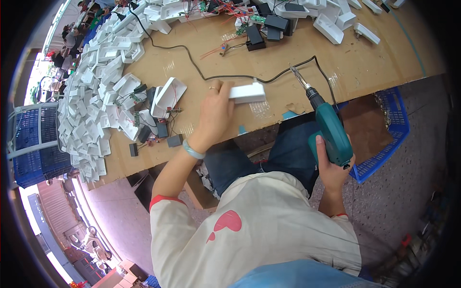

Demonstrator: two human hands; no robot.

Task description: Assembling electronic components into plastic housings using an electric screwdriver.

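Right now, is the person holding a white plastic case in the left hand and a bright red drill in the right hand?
Not quite: the head view shows the drill is dark green, not red. The left hand does hold a white plastic case, and the right hand holds the drill.

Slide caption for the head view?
Left hand holding a white case, right hand a green power tool, white housings heaped at left.

Left hand (pixel 217 109) stretched forward, gripping, right hand (pixel 332 167) held closer in, also gripping
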